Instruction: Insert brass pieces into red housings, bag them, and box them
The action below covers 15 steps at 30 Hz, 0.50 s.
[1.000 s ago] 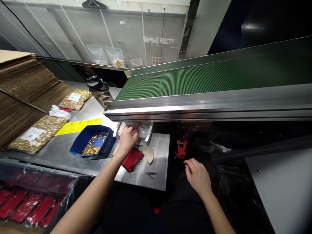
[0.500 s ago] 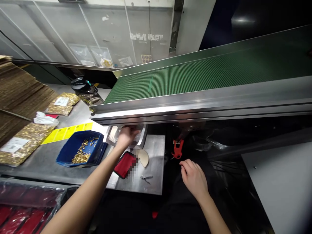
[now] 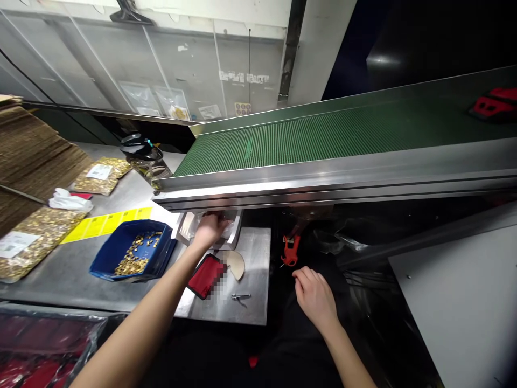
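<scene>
My left hand [image 3: 209,230] reaches into a white tray [image 3: 234,237] under the conveyor's near end. Its fingers are drawn together around clear plastic; what they hold, if anything, I cannot make out. My right hand [image 3: 315,297] rests on dark clothing, fingers loosely curled with nothing visible in them. Beyond its fingertips lies an orange-red tool [image 3: 290,251], its kind unclear. On the metal table in front of the tray lie a red pouch with black edging [image 3: 204,277], a beige disc with a cut-out [image 3: 236,265] and a nail clipper [image 3: 241,297].
A green ribbed conveyor [image 3: 283,137] slopes across the back, with a red-and-black item [image 3: 495,105] at its right. A blue bin [image 3: 100,258] holds small gold pieces. Left stand bags of gold pieces [image 3: 60,223], stacked cardboard [image 3: 36,145] and a dark-lidded jug [image 3: 139,153].
The view has shifted slightly. A red-and-black item now shows on the conveyor at the far right. My left hand stays in the tray, and my right hand stays on the dark clothing.
</scene>
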Motion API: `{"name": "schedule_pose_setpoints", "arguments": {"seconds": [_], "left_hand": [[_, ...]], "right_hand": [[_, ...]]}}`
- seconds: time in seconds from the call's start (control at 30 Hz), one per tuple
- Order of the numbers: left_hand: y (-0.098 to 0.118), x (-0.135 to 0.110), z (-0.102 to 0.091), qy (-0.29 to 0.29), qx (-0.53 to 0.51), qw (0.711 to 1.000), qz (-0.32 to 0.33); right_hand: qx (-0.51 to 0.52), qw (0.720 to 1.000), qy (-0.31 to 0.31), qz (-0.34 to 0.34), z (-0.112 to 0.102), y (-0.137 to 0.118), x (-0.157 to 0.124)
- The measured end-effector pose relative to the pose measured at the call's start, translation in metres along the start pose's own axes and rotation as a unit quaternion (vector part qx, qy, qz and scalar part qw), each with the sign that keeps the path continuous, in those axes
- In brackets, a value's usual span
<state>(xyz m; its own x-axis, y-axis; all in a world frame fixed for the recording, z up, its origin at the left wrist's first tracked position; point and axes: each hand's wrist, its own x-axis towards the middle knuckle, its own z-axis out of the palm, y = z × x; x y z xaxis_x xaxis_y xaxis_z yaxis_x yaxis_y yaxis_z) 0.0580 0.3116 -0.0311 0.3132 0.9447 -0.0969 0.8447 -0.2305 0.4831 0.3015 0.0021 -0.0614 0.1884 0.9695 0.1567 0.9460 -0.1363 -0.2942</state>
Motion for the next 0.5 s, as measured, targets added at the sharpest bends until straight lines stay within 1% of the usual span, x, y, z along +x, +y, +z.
{"name": "schedule_pose_setpoints", "arguments": {"seconds": [0.07, 0.2, 0.27, 0.37, 0.43, 0.5], "left_hand": [[0.002, 0.000, -0.001, 0.010, -0.025, 1.000, -0.006], [0.007, -0.007, -0.005, 0.057, -0.104, 0.992, -0.031], [0.010, -0.016, -0.010, 0.073, -0.154, 0.985, -0.032], [0.015, -0.037, -0.024, 0.070, -0.247, 0.966, -0.015], [0.020, -0.055, -0.036, 0.057, -0.321, 0.946, -0.003], [0.026, -0.076, -0.047, 0.039, -0.388, 0.921, 0.003]], "right_hand": [[-0.003, 1.000, 0.003, -0.003, 0.000, -0.001, 0.001], [-0.007, 1.000, 0.000, -0.006, -0.001, -0.004, 0.004], [-0.007, 1.000, -0.003, -0.006, -0.001, -0.003, 0.004], [0.013, 1.000, -0.003, 0.000, -0.003, -0.003, 0.003], [0.073, 0.997, 0.001, 0.020, -0.009, -0.010, 0.004], [0.192, 0.980, 0.005, 0.056, -0.020, -0.029, 0.009]]}}
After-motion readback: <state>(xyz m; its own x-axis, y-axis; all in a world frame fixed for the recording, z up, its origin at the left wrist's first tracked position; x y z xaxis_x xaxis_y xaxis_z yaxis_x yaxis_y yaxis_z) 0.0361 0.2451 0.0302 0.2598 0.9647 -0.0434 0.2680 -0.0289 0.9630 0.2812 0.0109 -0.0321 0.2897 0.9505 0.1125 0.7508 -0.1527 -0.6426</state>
